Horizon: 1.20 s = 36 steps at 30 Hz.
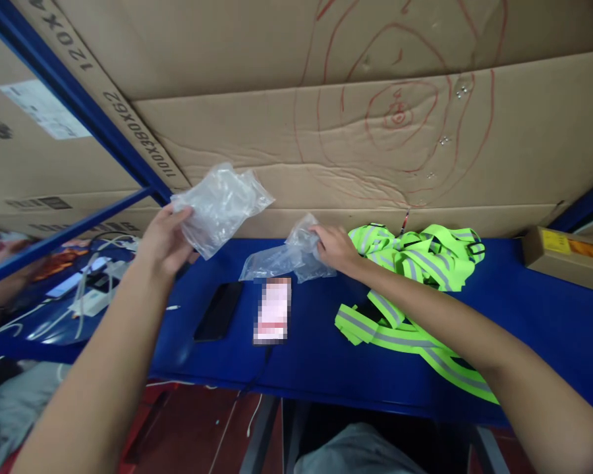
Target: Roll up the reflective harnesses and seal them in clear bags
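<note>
My left hand [170, 240] pinches the edge of a clear plastic bag [225, 204], raised above the back left of the blue table. With my right hand [336, 249] I grip another crumpled clear plastic bag [304, 253] that rests partly on the tabletop; the fingertips are bent into its film. Both bags look flat, with nothing visible in them. Just right of that hand lies a heap of neon yellow-green reflective straps [429, 257] with grey stripes, some trailing toward the front edge under my right forearm.
On the blue table [311, 362] lie a dark phone [218, 311] and a second phone [273, 309] with a lit, blurred screen. A cardboard box [568, 260] stands at right. Cardboard with red rings backs the table. Beyond the blue frame at left are cables [86, 289] and another person's arm [4, 289].
</note>
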Each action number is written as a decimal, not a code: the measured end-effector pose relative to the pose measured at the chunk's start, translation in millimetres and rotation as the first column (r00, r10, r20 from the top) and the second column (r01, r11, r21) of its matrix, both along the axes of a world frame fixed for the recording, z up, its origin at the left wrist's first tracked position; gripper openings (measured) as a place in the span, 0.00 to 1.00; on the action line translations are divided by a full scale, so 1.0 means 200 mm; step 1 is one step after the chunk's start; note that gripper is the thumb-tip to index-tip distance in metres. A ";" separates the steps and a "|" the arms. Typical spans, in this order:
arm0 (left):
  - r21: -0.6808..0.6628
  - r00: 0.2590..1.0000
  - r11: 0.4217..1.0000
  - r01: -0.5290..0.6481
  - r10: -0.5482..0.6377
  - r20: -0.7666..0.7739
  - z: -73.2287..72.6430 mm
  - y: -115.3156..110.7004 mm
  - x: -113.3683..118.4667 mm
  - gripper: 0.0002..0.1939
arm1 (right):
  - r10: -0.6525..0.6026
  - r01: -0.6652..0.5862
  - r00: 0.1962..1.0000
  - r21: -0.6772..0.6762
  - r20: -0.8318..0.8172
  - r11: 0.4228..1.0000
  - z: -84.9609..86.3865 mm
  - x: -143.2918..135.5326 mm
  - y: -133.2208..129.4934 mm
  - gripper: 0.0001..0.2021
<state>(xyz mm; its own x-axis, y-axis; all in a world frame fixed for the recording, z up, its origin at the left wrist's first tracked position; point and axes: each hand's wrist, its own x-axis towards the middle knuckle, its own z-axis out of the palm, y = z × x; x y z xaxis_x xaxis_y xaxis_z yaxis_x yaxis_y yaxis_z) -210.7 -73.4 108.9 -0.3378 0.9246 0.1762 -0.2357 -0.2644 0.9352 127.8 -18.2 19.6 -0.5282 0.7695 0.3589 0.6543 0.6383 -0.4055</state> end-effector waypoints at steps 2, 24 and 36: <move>0.054 1.000 0.998 -0.021 0.020 0.020 0.04 -0.05 -0.02 0.08 | 0.102 -0.099 0.995 0.124 -0.019 0.987 0.03 -0.08 0.02 0.26; -0.596 0.975 0.796 0.106 -0.200 -0.093 -0.48 0.18 0.19 0.24 | 0.150 -0.396 0.863 -0.461 -0.483 0.794 -0.23 -0.34 0.19 0.20; -0.541 0.967 0.811 0.224 -0.252 0.023 -0.40 0.19 0.22 0.12 | -0.062 -0.451 0.708 -0.518 -0.704 0.727 -0.13 -0.31 0.22 0.19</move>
